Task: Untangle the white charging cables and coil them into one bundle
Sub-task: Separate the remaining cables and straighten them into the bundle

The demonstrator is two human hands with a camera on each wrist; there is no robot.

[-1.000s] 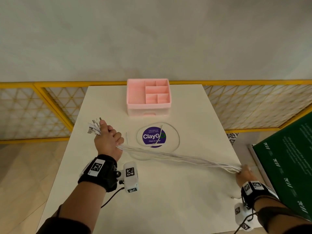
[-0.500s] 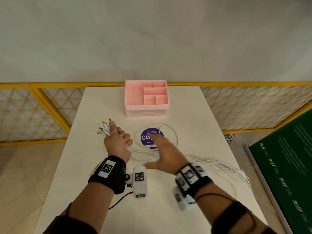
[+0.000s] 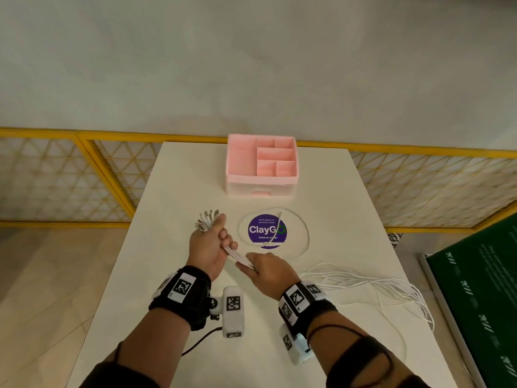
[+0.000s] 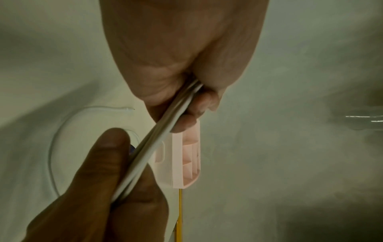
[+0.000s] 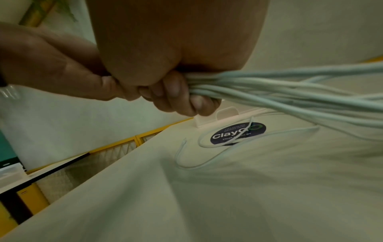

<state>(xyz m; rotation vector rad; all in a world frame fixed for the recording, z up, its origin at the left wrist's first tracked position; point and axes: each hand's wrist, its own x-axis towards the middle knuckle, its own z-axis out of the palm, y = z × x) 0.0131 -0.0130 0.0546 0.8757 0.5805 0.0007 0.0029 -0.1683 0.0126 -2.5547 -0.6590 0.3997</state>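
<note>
My left hand grips a bunch of white charging cables near their plug ends, which fan out above the fist. My right hand grips the same bunch just beside the left. From it the loose cable lengths trail right across the white table and droop over its right edge. In the right wrist view several strands run out of my curled fingers. A single white cable lies looped around a purple sticker.
A pink compartment organiser stands at the table's far middle. A yellow mesh fence runs behind and beside the table. A green board lies to the right, below table level.
My right hand let the bunch's far end go at the right edge, came back left, and now grips the cables right beside my left hand. The trailing lengths have gone slack.
</note>
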